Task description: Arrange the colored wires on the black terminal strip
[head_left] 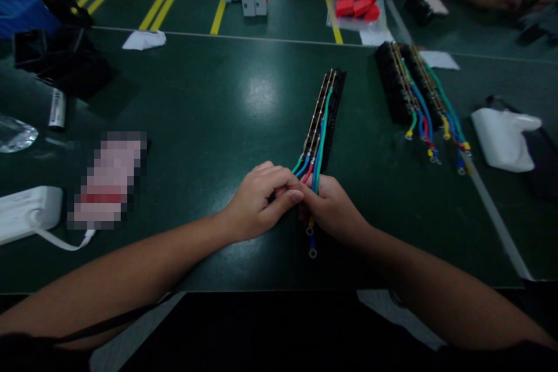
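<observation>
A long black terminal strip [325, 110] with brass-coloured bars lies on the green table, its near end toward me. Green, blue and red wires [321, 151] run down it into my hands. My left hand [272, 196] is closed, its thumb and fingers pinching the wires at the near end. Opposite it, my right hand [333, 203] is closed round the same bundle, thumb against the left fingers. Below the hands hang ring terminals [312, 244] with blue and yellow sleeves. The fingers hide the middle of the wires.
Two similar wired strips [410, 84] lie at the right, near a white object [503, 136]. A phone [108, 180] with a white cable is at left, below black bins [61, 61]. Red parts [357, 3] and grey-white parts [253, 0] lie behind. A co-worker's hands [510, 0] show at upper right.
</observation>
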### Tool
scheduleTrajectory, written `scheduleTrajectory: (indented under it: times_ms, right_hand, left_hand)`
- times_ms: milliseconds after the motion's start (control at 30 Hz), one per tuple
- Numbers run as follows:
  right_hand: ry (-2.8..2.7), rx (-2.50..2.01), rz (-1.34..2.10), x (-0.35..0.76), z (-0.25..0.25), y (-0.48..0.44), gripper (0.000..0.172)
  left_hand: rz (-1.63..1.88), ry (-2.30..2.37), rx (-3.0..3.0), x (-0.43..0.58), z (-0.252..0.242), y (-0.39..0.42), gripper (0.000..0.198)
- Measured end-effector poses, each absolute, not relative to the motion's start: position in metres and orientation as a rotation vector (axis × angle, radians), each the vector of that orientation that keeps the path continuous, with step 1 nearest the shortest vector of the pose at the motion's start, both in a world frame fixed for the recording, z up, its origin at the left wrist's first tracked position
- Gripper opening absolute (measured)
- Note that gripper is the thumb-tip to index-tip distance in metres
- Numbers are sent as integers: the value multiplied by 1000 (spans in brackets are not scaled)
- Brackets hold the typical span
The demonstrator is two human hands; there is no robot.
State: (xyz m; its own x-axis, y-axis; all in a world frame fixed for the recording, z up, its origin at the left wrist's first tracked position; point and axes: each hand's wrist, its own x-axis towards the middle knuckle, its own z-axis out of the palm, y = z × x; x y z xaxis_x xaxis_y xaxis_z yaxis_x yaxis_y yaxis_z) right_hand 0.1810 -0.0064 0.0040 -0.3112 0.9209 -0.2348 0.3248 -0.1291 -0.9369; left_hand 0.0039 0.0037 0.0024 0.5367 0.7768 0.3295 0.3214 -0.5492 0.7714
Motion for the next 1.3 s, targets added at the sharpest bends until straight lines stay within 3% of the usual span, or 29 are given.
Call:
scheduleTrajectory:
  times_ms: [267,833,1300]
  right_hand:
    - [-1615,-1449,1480,181,3,-8,29]
    - [-1270,-1315,1687,183,3,-5,32]
    - [-914,-1226,1800,183,1,0,29]
  left_hand:
    - [805,958,2058,5,4,4,25]
    - [990,825,2184,2,5,3,20]
    - [768,1062,2214,3,5,-1,22]
